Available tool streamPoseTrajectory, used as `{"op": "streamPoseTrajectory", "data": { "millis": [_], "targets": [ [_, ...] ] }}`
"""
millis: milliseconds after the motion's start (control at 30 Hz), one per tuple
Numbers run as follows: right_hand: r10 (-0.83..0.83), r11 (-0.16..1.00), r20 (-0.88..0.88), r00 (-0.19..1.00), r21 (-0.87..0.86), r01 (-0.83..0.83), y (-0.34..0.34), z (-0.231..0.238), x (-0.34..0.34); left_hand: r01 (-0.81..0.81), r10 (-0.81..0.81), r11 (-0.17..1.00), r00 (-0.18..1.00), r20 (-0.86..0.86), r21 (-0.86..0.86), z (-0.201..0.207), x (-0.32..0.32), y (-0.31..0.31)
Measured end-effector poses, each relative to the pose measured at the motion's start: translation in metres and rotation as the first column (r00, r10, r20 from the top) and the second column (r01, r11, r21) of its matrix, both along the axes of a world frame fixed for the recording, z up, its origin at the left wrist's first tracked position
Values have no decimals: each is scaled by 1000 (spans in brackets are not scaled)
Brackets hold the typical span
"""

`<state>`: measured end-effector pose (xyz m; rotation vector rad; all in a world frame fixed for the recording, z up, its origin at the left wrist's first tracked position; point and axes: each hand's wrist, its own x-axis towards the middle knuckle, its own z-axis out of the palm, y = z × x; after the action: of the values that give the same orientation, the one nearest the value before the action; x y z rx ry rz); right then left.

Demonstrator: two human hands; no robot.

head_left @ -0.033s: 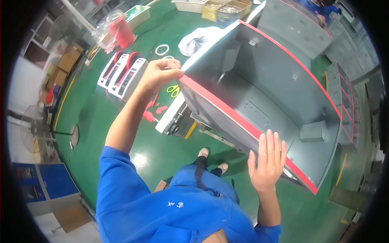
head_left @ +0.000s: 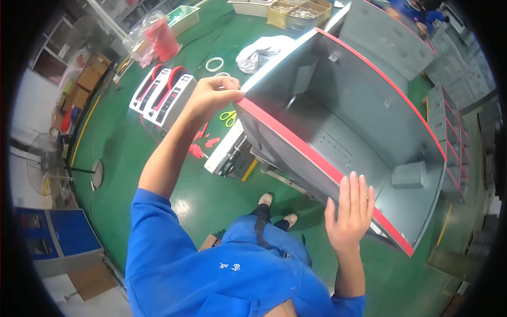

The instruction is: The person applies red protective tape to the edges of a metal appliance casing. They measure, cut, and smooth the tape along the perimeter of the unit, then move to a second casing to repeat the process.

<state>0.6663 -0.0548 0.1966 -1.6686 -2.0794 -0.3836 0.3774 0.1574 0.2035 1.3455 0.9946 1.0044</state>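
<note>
Left hand (head_left: 214, 98) pinched at grey box (head_left: 364, 153) corner; right hand (head_left: 350, 219) flat, gripping nothing, on red strip (head_left: 290, 141). Long edges lined, short edges (head_left: 280, 61) bare.

Under your shoes (head_left: 265, 199) spreads a green floor (head_left: 117, 203), and a pedestal fan (head_left: 97, 177) stands on it to your left. Two white machines (head_left: 168, 105), a white ring (head_left: 213, 71), yellow-green scissors (head_left: 228, 118) and red scraps (head_left: 212, 142) rest on green too; whether on your floor or a matching top is unclear.
</note>
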Motion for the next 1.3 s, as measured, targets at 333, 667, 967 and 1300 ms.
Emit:
{"op": "streamPoseTrajectory", "data": {
  "millis": [333, 667, 967, 1300],
  "targets": [
    [-12, 999, 81, 997, 51, 8, 1, -2, -2, -36, 33, 998, 998, -56, -52, 9, 3, 0],
    [-8, 998, 98, 995, 58, 2, 1, -2, -4, -65, 54, 995, 988, -144, -74, 13, 3, -1],
    [-6, 998, 105, 994, 67, -1, 1, -2, -2, -72, 63, 997, 980, -189, -41, 13, 4, -2],
    [-8, 998, 112, 994, 63, 1, 0, -2, -1, -91, 93, 996, 972, -216, 20, 11, 5, -7]
  ]
}}
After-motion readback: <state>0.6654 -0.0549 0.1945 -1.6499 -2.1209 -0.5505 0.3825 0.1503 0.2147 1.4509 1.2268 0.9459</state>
